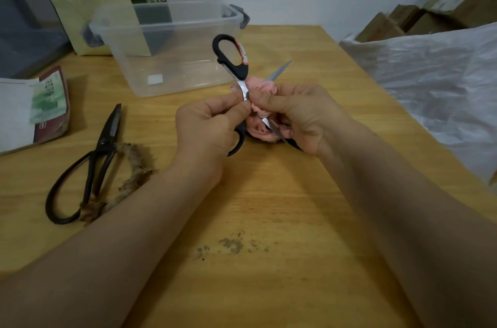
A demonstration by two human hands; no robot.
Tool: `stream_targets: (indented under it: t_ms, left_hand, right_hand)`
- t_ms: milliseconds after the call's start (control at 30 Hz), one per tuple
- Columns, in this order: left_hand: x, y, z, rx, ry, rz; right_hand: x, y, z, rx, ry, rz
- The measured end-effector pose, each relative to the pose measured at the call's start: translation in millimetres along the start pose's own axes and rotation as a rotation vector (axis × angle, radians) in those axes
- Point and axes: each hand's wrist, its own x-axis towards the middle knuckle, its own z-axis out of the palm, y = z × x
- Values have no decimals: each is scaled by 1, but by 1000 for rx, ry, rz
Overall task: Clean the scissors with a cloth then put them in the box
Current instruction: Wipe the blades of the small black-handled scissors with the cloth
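Both hands hold the opened scissors [241,80] above the table [255,206]: left hand [209,126] pinches near the pivot, right hand [304,115] curls round the pink cloth [262,88] on a blade. Their upper handle points toward the clear box [129,59] just beyond, nearer the left.

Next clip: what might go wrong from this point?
The black-handled scissors are open, with bare blade past the pink cloth, beside the fingers of the left hand; a slip may cut. The right hand grips only bunched cloth. The old iron scissors on the table might be skipped.
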Motion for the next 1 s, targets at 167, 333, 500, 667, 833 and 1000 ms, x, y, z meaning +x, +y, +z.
stream_targets:
  t_ms: [167, 333, 500, 667, 833, 1000]
  left_hand:
    - [-2, 6, 5, -5, -7, 26]
    - [-6, 9, 8, -29, -47, 21]
    - [-3, 8, 2, -24, -6, 23]
    - [-4, 8, 4, 1, -31, 37]
    - [-5, 6, 3, 63, -42, 45]
    - [-3, 6, 1, 54, -26, 43]
  right_hand:
    - [1, -2, 0, 66, 98, -57]
    - [4, -4, -2, 174, 143, -42]
    - [-3, 2, 5, 14, 67, -63]
    - [-4, -6, 2, 132, 148, -49]
    - [-2, -4, -4, 63, 132, -50]
    - [-3, -1, 5, 69, 112, -44]
